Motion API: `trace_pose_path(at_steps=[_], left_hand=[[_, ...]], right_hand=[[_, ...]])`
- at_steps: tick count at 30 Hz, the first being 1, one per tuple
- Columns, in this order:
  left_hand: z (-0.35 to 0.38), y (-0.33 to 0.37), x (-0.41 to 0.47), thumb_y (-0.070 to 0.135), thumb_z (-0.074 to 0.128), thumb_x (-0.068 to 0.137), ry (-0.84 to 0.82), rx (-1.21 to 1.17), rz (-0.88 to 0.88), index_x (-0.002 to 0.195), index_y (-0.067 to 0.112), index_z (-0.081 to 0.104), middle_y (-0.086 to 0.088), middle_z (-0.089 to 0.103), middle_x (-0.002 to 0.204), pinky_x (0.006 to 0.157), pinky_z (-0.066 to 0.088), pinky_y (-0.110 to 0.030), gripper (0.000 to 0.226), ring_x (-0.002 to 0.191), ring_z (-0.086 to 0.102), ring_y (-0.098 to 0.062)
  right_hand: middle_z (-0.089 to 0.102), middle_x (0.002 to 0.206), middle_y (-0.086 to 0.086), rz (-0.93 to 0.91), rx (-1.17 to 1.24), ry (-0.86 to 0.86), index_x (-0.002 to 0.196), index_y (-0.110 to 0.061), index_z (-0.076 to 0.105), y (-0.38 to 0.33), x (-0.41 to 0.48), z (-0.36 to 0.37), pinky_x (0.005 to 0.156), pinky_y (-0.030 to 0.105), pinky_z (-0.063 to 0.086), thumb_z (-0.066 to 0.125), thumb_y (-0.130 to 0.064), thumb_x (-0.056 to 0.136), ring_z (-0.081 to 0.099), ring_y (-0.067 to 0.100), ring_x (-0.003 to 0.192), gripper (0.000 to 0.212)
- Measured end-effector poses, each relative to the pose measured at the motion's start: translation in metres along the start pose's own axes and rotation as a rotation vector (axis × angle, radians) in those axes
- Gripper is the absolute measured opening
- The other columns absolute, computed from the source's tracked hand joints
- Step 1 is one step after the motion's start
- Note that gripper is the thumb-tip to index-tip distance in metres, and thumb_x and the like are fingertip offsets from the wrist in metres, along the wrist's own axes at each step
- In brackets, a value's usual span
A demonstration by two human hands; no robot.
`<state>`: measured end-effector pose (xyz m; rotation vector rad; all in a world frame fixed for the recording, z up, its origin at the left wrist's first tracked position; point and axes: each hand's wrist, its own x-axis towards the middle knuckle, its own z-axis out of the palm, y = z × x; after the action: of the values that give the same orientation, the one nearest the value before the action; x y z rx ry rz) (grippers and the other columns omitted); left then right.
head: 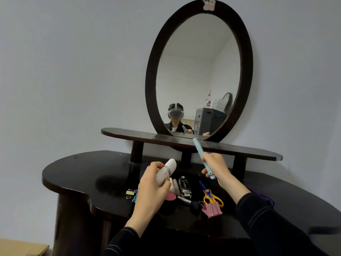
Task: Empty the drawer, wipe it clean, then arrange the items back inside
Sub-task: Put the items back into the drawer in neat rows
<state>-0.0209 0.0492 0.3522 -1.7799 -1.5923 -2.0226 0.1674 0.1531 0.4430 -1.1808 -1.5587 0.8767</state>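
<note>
Drawer was not visible; scissors [210, 195] and clip [212, 211] lay on table [73, 172], 6 o'clock from mirror [198, 71]. Left hand [153, 189] gripped a bottle [167, 170], right hand [215, 167] a pen [198, 147]; wiping probably remained.

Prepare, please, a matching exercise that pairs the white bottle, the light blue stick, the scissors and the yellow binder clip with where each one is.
Things:
1. white bottle
2. light blue stick
3. scissors
4. yellow binder clip

Places:
A. on the tabletop, left of the left hand
B. gripped in the right hand
C. on the tabletop, beside the pink binder clip
D. gripped in the left hand

Pairs: 1-D, 2-B, 3-C, 4-A.
</note>
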Motion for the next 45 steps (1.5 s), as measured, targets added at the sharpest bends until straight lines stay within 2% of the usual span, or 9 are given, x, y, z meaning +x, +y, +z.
trace_pose_path(at_steps=[5,10,16,19,28,33,37,41,45], left_hand=[[-0.007,0.013,-0.004,0.008,0.071,0.082,-0.001,-0.107,0.001,0.108,0.035,0.061,0.017,0.061,0.101,0.070,0.053,-0.020,0.039,0.088,0.063,-0.005],[-0.024,0.036,-0.045,0.014,0.083,0.076,-0.175,-0.476,-0.167,0.122,0.034,0.056,-0.003,0.068,0.095,0.041,0.048,-0.030,0.056,0.050,0.060,-0.020],[-0.047,0.048,-0.097,0.020,0.086,0.071,-0.430,-0.613,-0.252,0.123,0.024,0.057,-0.018,0.069,0.089,0.039,0.045,-0.027,0.059,0.049,0.051,-0.024],[-0.054,0.037,-0.124,0.017,0.087,0.072,-0.481,-0.613,-0.336,0.115,0.019,0.059,-0.018,0.068,0.089,0.043,0.043,-0.029,0.052,0.054,0.049,-0.027],[-0.046,-0.027,-0.199,0.013,0.077,0.086,-0.907,-0.311,-0.509,0.122,0.013,0.064,-0.009,0.072,0.100,0.057,0.052,-0.036,0.038,0.075,0.065,-0.018],[-0.034,-0.067,-0.224,0.020,0.088,0.076,-1.022,-0.101,-0.589,0.121,0.013,0.054,0.002,0.069,0.113,0.084,0.059,-0.031,0.057,0.101,0.069,-0.008],[-0.028,-0.097,-0.236,0.030,0.087,0.075,-1.061,-0.035,-0.667,0.119,0.016,0.056,-0.001,0.071,0.101,0.068,0.057,-0.028,0.055,0.083,0.070,-0.008],[-0.026,-0.123,-0.255,0.044,0.072,0.087,-1.146,0.438,-0.339,0.104,0.021,0.068,0.007,0.070,0.097,0.077,0.054,-0.033,0.029,0.090,0.065,-0.011],[-0.026,-0.136,-0.270,0.044,0.066,0.088,-1.420,0.626,-0.159,0.109,0.027,0.069,0.008,0.066,0.109,0.090,0.047,-0.035,0.027,0.105,0.052,-0.016]], right_hand=[[0.043,0.064,-0.002,-0.110,0.143,-0.053,0.108,-0.006,0.058,0.004,-0.044,-0.011,0.038,0.018,0.027,0.044,-0.025,0.104,0.033,0.002,0.040,0.024],[0.065,0.076,-0.007,-0.377,0.009,-0.087,0.097,-0.036,0.064,0.022,-0.119,-0.019,0.055,0.021,0.050,0.065,-0.070,0.080,0.060,0.005,0.063,0.038],[0.070,0.097,-0.017,-0.365,-0.006,-0.333,0.106,-0.044,0.069,0.067,-0.188,-0.022,0.073,0.019,0.055,0.076,-0.058,0.073,0.066,0.000,0.086,0.037],[0.072,0.096,-0.004,-0.227,0.011,-0.490,0.102,-0.038,0.069,0.095,-0.209,-0.022,0.074,0.031,0.056,0.080,-0.054,0.069,0.069,0.017,0.087,0.038],[0.072,0.106,-0.009,0.048,-0.071,-0.680,0.112,-0.026,0.068,0.198,-0.247,0.022,0.080,0.030,0.058,0.079,-0.043,0.083,0.069,0.010,0.099,0.035],[0.040,0.147,-0.016,0.199,-0.231,-0.736,0.150,-0.020,0.040,0.253,-0.247,0.049,0.112,0.032,0.038,0.081,-0.047,0.080,0.041,0.006,0.136,0.086],[0.068,0.114,-0.009,0.269,-0.196,-0.805,0.125,-0.016,0.062,0.285,-0.247,0.064,0.092,0.035,0.051,0.083,-0.027,0.081,0.062,0.008,0.108,0.049],[0.056,0.140,-0.004,0.381,-0.278,-0.787,0.144,-0.016,0.048,0.313,-0.248,0.070,0.110,0.044,0.044,0.084,-0.030,0.079,0.053,0.016,0.128,0.075],[0.047,0.147,-0.007,0.420,-0.328,-0.842,0.150,-0.021,0.041,0.326,-0.252,0.075,0.109,0.029,0.035,0.083,-0.028,0.080,0.048,0.012,0.132,0.082]])
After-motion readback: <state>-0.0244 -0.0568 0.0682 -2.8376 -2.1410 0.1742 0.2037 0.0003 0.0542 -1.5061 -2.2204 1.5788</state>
